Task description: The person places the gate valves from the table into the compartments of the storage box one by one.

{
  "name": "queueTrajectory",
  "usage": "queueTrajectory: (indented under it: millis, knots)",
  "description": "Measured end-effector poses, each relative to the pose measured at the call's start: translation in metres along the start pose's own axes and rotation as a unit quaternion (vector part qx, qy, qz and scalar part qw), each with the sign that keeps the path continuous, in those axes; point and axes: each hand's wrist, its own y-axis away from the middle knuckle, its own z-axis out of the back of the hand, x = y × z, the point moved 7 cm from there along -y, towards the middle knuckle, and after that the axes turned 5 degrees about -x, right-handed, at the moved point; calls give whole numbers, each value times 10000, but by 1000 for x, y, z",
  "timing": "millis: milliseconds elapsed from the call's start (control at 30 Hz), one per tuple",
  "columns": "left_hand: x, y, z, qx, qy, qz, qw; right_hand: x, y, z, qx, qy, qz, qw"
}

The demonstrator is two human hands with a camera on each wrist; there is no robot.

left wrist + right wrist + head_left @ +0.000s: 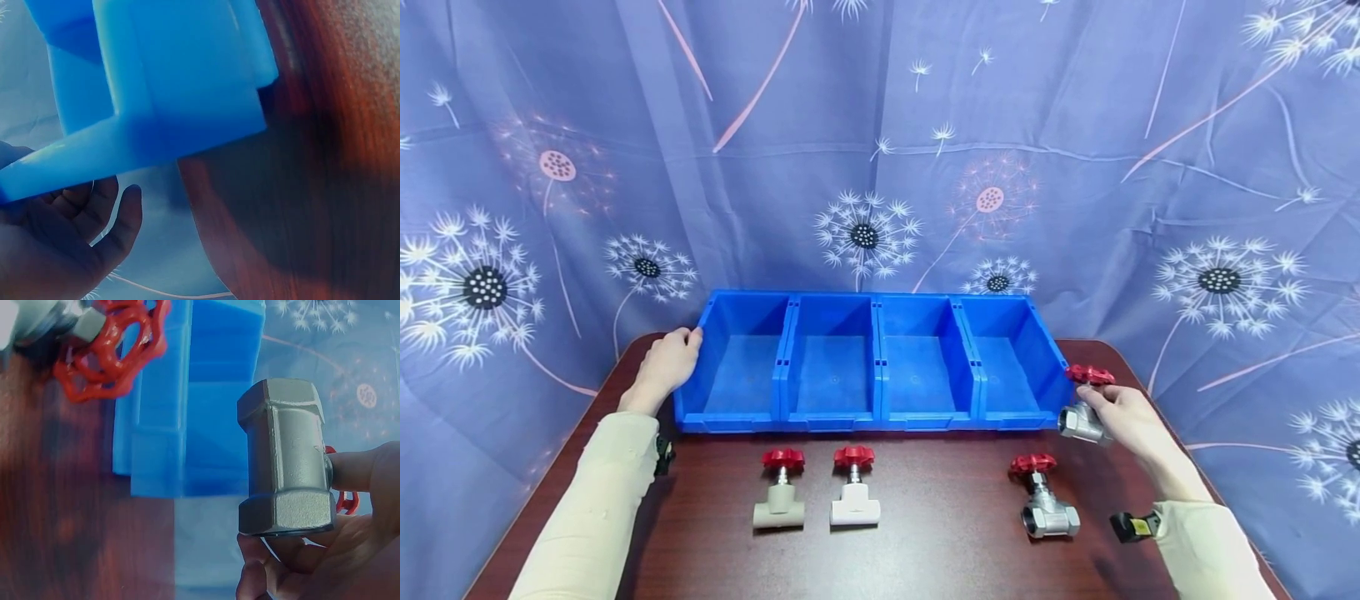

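Observation:
My right hand (1131, 417) grips a metal valve (1081, 422) with a red handwheel, at the right end of the blue bins. Its thick hexagon-ended body (289, 456) shows in the right wrist view, the fingers round its neck and the handwheel partly hidden behind. A similar metal valve (1049, 515) stands on the table nearby, its red handwheel (115, 353) close to the camera in the right wrist view. On the far left my left hand (666, 367) holds the side wall of the leftmost blue bin (187, 94), fingers curved at its rim.
Four-sided open blue bins (831, 417) stand joined in a row along the back of the brown table (940, 550). Before them stand a beige valve (779, 507) and a white valve (855, 505), both with red handwheels. A patterned blue curtain (925, 125) hangs behind.

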Motion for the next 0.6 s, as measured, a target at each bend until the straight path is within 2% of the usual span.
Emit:
queueTrajectory:
  millis: [333,600]
  knots:
    - [-2,0,-1,-9,7,-36,10000,32,-7,-11,87,88,454,9989]
    - [-3,3,0,31,29,7,10000,47,-14,-26,145,193,616,9978]
